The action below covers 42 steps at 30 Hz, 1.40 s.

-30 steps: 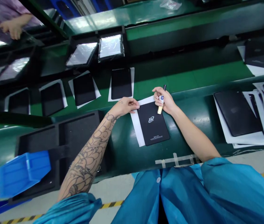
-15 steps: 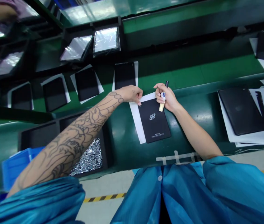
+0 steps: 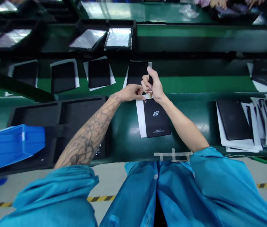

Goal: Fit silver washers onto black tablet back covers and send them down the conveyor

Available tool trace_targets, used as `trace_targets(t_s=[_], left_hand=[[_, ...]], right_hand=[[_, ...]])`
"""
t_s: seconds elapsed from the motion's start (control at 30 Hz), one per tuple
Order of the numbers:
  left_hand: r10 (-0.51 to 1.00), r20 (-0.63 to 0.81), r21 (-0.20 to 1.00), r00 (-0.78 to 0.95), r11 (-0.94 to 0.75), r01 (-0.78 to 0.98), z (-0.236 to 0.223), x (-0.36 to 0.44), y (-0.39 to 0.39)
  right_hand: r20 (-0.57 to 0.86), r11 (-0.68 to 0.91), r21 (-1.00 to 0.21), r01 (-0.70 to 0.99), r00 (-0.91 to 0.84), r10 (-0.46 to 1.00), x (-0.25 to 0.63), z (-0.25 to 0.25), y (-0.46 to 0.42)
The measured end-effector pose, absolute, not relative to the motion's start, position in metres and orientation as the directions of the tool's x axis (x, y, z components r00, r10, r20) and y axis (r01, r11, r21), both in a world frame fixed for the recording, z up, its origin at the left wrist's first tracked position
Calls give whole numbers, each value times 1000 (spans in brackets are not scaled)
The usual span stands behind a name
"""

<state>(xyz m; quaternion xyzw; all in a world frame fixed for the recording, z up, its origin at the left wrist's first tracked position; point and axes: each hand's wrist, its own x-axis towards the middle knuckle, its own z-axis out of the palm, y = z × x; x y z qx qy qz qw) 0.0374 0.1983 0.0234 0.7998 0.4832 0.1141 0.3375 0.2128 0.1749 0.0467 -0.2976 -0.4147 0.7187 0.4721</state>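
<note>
On the bench in front of me lies a black tablet back cover (image 3: pixel 157 121) with a silver logo, on top of a white sheet (image 3: pixel 141 121). At its upper left corner, by a small hole, is my left hand (image 3: pixel 132 93), fingers curled and thumb on the corner; whatever may be pinched there is hidden. My right hand (image 3: pixel 154 83) is closed around a marker-like pen (image 3: pixel 150 79), held upright with the thumb over its top. The pale lower end of the pen points down at the cover's top edge, close to my left thumb; contact cannot be made out.
A stack of covers and sheets (image 3: pixel 235 121) lies to the right. Left are a black divided tray (image 3: pixel 76 110) and a blue bin (image 3: pixel 15 145). Beyond runs a green belt (image 3: pixel 183 84) with more covers. A co-worker's hands (image 3: pixel 220 3) show at the far right.
My right hand has turned the pen from slanting to upright and brought it left toward my left hand, thumb now on top. My left hand stays at the cover's corner. The view has shifted.
</note>
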Motion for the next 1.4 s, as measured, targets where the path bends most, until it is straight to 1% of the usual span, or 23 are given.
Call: trace_targets(t_s=[0.03, 0.07, 0.1, 0.17, 0.23, 0.3, 0.33, 0.43, 0.63, 0.83, 1.0, 1.13, 1.2, 1.27, 1.4], left_hand=[[893, -42, 628, 448, -325, 707, 29, 23, 173], [933, 107, 603, 343, -335, 723, 33, 7, 145], [949, 225, 577, 221, -312, 755, 36, -12, 115], [940, 342, 510, 14, -198, 837, 38, -52, 54], [915, 387, 428, -117, -66, 901, 33, -90, -1], [932, 318, 393, -177, 41, 918, 22, -121, -43], [928, 310, 393, -209, 75, 916, 16, -131, -58], [946, 223, 390, -233, 132, 911, 0, -143, -84], [962, 120, 335, -243, 191, 923, -3, -131, -86], [971, 100, 429, -215, 153, 890, -2, -130, -84], [964, 115, 407, -241, 176, 896, -6, -131, -84], [959, 100, 406, -267, 205, 891, -8, -134, -86], [953, 86, 409, -290, 232, 883, -9, -134, -88], [952, 68, 415, -300, 246, 876, -9, -133, -88], [957, 37, 428, -287, 244, 870, -12, -132, -87]], right_hand=[[-40, -209, -878, -430, -369, 929, 209, 41, 177], [-44, -212, -876, -433, -365, 930, 206, 35, 179], [-51, -221, -872, -437, -368, 928, 205, 29, 180], [-67, -246, -862, -443, -382, 922, 202, 19, 181], [-77, -258, -858, -444, -385, 919, 200, 15, 181], [-96, -268, -863, -428, -382, 919, 197, 13, 182], [-108, -275, -867, -415, -383, 917, 196, 13, 182], [-124, -278, -887, -369, -389, 913, 194, 12, 180], [-14, -142, -945, -293, -399, 917, 190, 5, 167], [30, -118, -950, -288, -462, 886, 190, 1, 168], [98, -45, -967, -250, -534, 840, 193, -1, 173], [99, -58, -974, -218, -646, 757, 195, 1, 181], [125, -40, -974, -223, -676, 726, 197, 3, 182], [170, -6, -967, -253, -667, 725, 199, 5, 180], [271, 110, -948, -299, -576, 771, 200, 2, 170]])
